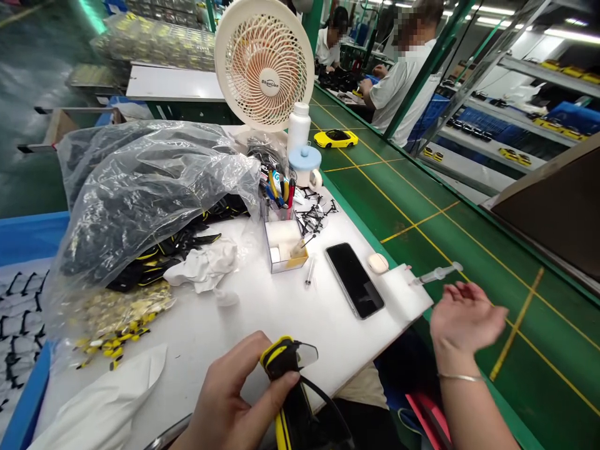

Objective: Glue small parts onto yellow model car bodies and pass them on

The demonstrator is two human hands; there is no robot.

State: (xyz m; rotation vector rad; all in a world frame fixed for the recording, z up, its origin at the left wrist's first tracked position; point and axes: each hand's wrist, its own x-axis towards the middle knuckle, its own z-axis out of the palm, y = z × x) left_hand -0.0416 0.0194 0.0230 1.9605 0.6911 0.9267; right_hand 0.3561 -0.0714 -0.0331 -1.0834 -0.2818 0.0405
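My left hand (229,387) grips a black-and-yellow toy car body (285,357) at the bottom of the view, with a clear window piece (304,355) showing at its top. My right hand (464,319) hangs open in the air over the green conveyor belt (422,212), holding nothing. Nearest to it, a plastic syringe (435,274) lies across the corner of a white board (403,294). A black smartphone (355,280) and a second, smaller syringe (309,272) rest on the white worktable (234,325).
A clear bag of black parts (140,187) and loose yellow pieces (112,340) crowd the table's left side. Behind stand a small fan (264,64), a white bottle (299,128) and a tool holder (280,212). A yellow model car (335,139) sits on the belt; a co-worker (403,87) works beyond it.
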